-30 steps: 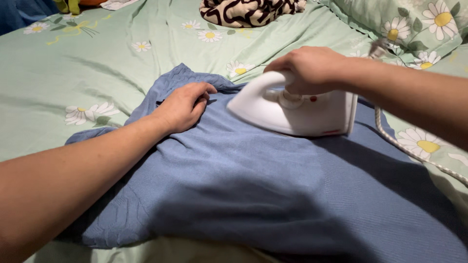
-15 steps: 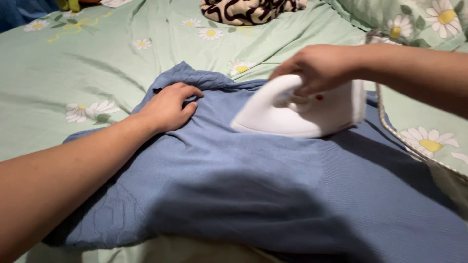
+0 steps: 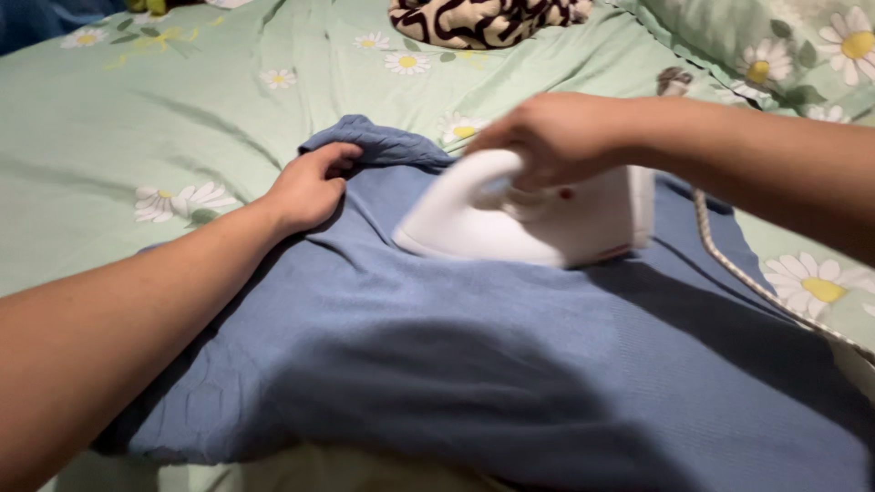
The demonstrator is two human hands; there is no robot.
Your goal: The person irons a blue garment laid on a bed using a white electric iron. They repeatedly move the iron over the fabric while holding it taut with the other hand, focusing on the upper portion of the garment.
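A blue knitted garment (image 3: 474,346) lies spread on a green bedsheet with daisies (image 3: 118,118). My right hand (image 3: 547,137) grips the handle of a white electric iron (image 3: 529,219), which rests flat on the upper part of the garment, nose pointing left. My left hand (image 3: 310,187) lies on the garment's upper left edge, its fingers curled over the cloth beside a folded-over corner (image 3: 383,144). The iron's nose is a short way right of my left hand.
The iron's braided cord (image 3: 756,282) runs along the right side of the garment. A black-and-cream patterned cloth (image 3: 483,20) lies at the top of the bed. A daisy-print pillow (image 3: 784,46) sits at the top right.
The iron has slid left across the garment toward my left hand. My left hand has drawn back to the upper left edge, curling its fingers on the cloth.
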